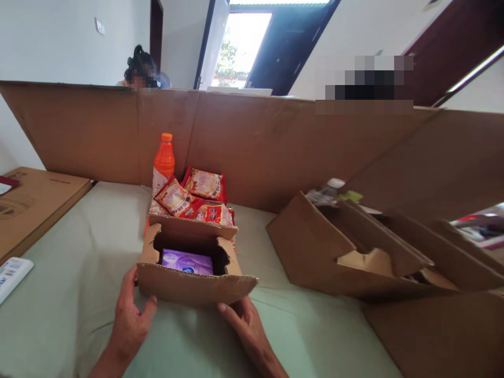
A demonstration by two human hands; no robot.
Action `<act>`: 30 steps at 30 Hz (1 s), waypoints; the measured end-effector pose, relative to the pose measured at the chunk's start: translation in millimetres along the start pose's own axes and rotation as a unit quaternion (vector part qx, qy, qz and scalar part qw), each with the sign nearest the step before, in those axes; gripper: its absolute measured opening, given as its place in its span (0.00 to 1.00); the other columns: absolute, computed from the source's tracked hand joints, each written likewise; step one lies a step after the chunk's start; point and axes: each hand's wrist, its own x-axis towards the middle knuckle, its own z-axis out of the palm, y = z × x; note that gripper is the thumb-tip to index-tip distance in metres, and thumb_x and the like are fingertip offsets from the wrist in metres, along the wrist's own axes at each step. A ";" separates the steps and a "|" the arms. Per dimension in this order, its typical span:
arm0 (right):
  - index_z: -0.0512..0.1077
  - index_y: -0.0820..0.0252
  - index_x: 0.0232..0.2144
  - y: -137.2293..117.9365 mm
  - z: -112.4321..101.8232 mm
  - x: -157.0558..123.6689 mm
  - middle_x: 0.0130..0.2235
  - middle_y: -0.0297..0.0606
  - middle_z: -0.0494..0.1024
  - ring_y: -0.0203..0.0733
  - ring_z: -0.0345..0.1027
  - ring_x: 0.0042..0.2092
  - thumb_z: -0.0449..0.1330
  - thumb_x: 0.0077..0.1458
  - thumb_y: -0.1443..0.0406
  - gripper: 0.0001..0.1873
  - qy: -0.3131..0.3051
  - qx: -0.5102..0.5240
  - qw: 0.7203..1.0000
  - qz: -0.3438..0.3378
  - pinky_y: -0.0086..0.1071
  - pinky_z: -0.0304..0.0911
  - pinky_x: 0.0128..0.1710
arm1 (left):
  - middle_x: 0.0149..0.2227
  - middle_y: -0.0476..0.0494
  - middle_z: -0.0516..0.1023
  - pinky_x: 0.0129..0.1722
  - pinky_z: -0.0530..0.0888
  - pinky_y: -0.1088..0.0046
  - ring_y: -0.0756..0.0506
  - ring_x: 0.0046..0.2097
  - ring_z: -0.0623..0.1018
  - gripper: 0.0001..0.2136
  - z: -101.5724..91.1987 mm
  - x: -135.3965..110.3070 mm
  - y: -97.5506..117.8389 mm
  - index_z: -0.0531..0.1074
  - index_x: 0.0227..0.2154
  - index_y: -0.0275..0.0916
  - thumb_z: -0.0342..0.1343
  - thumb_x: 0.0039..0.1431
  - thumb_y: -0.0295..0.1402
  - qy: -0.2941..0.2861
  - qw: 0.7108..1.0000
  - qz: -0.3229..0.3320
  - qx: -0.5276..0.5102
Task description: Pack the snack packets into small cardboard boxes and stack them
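A small open cardboard box stands before me on the green cloth, its torn flaps raised. Inside lies a purple tissue pack. My left hand grips the box's near left corner, thumb in front and fingers along the side. At the near right corner my right hand holds the box, thumb on the front and the other fingers partly hidden. Right behind the box are several red snack packets and an orange bottle with an orange cap.
A tall cardboard partition runs across the back, with people beyond it. To the right stand larger open cardboard boxes, with a clear plastic bottle behind a flap. A flat carton and a white object lie left.
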 end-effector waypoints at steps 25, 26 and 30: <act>0.72 0.60 0.42 -3.4 1.4 2.2 0.45 0.52 0.81 0.60 0.75 0.47 0.67 0.45 0.43 0.31 -0.007 -0.055 0.998 0.002 0.47 0.71 0.47 | 0.60 0.31 0.71 0.59 0.72 0.52 0.35 0.61 0.72 0.28 -2.7 22.8 14.7 0.58 0.63 0.36 0.55 0.60 0.34 0.014 0.995 0.074 0.066; 0.73 0.60 0.42 -3.5 1.2 2.5 0.45 0.52 0.81 0.60 0.76 0.47 0.67 0.45 0.43 0.32 -0.008 -0.056 0.998 0.001 0.47 0.71 0.47 | 0.60 0.31 0.71 0.59 0.72 0.52 0.35 0.61 0.72 0.28 -3.9 24.0 15.0 0.58 0.63 0.36 0.55 0.60 0.34 0.009 0.995 0.077 0.068; 0.74 0.59 0.42 -4.4 0.8 3.0 0.44 0.50 0.82 0.60 0.76 0.47 0.67 0.45 0.43 0.31 -0.002 -0.068 0.998 -0.003 0.48 0.72 0.48 | 0.59 0.32 0.72 0.59 0.72 0.54 0.36 0.60 0.73 0.29 -8.9 28.6 16.1 0.58 0.63 0.37 0.56 0.59 0.33 -0.014 0.993 0.087 0.075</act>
